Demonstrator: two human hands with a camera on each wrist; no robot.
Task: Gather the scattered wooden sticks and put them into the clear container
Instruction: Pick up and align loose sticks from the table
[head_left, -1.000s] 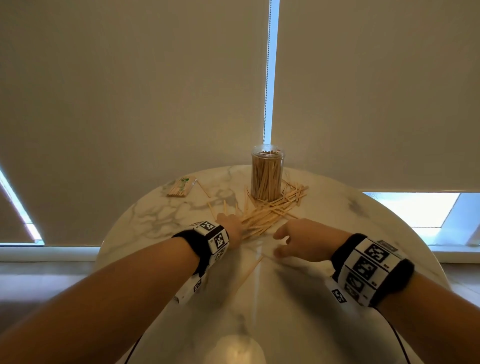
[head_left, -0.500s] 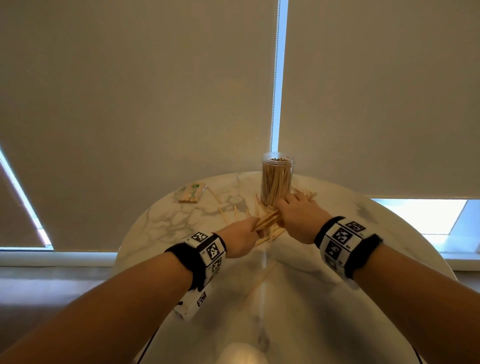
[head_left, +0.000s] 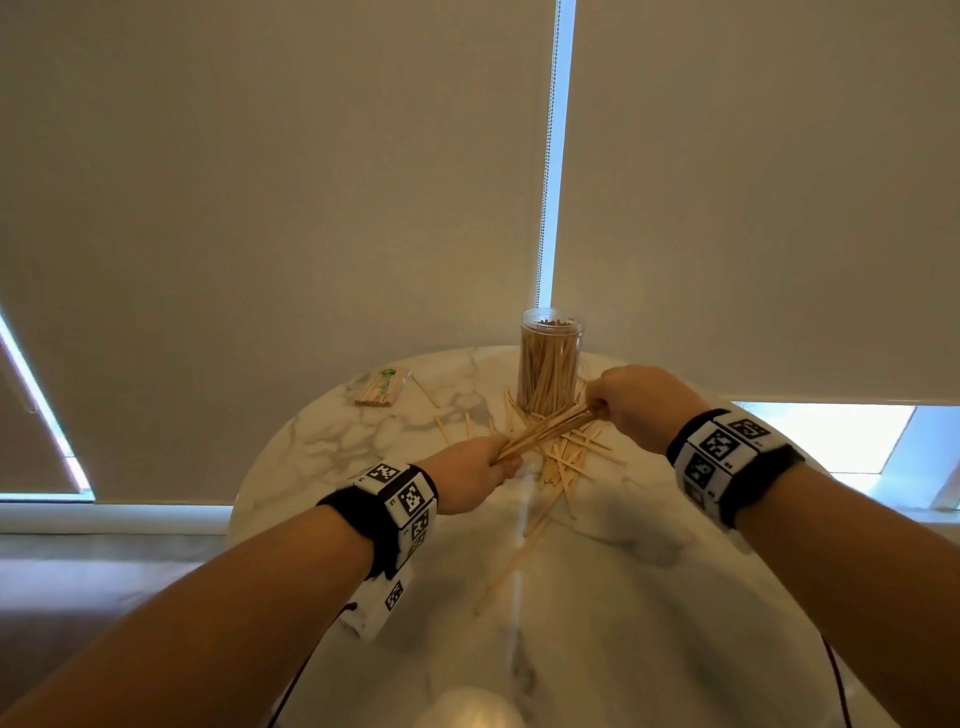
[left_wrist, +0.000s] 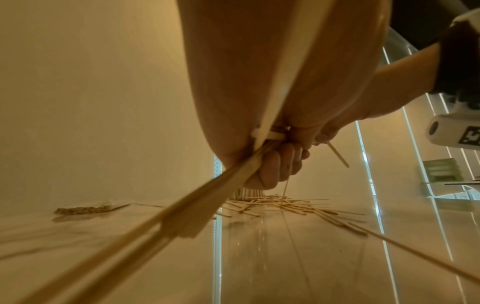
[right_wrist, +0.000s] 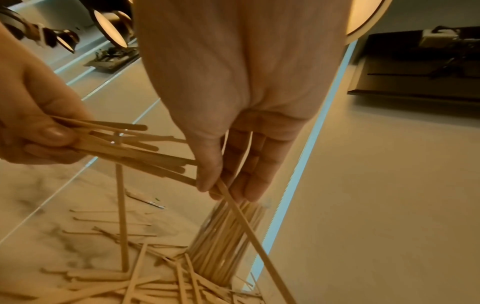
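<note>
A bundle of wooden sticks (head_left: 548, 429) hangs above the marble table, held at both ends. My left hand (head_left: 475, 470) grips its near end; my right hand (head_left: 631, 402) pinches its far end, just right of the clear container (head_left: 549, 358). The container stands upright at the table's far edge, packed with sticks. In the right wrist view my thumb and fingers (right_wrist: 210, 174) close on the bundle (right_wrist: 145, 156), with the container (right_wrist: 223, 240) below. Loose sticks (head_left: 566, 462) lie scattered under the bundle. One long stick (head_left: 511, 561) lies nearer me.
A small wrapped pack of sticks (head_left: 382, 387) lies at the table's far left. The round marble table (head_left: 649, 597) ends close behind the container, against roller blinds. A few single sticks (head_left: 452, 426) lie left of the container.
Both hands closed on a bundle from the pile and lifted it off the table. The right hand moved up and right beside the container; several sticks stayed on the table.
</note>
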